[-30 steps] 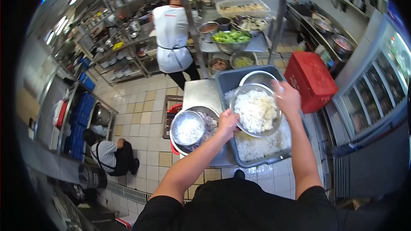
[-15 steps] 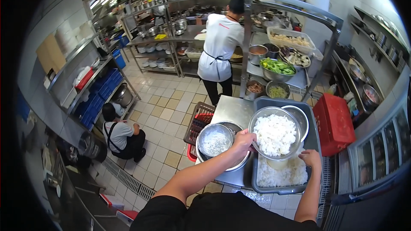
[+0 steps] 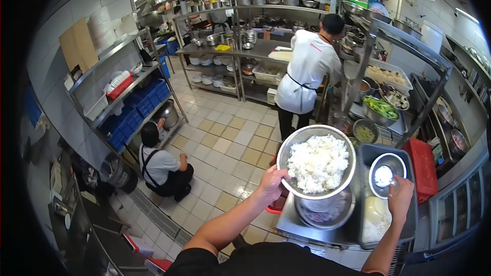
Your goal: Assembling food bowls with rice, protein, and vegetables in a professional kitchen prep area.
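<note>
My left hand [image 3: 272, 183] is closed on the rim of a metal bowl heaped with white rice [image 3: 318, 163], held up tilted toward me. Beneath that bowl, a wide metal basin [image 3: 348, 209] is partly hidden. At right, my right hand [image 3: 400, 197] has its fingers curled on the near rim of a smaller metal bowl [image 3: 375, 186], which shows some white inside. This bowl is over the far part of a grey plastic tub [image 3: 365, 158]. Loose rice [image 3: 376, 232] and a pale rounded object [image 3: 377, 208] lie in the tub's near part.
A red box [image 3: 423, 166] stands right of the tub. Beyond are bowls of greens [image 3: 380, 110] and chopped vegetables [image 3: 364, 133]. One person in white [image 3: 304, 74] stands at the far counter; another [image 3: 162, 166] crouches at left by a shelf of blue crates [image 3: 138, 107].
My left hand has carried the rice bowl left, off the tub and over the basin. My right hand has moved from the tub's near right side to the smaller bowl. The view has shifted left.
</note>
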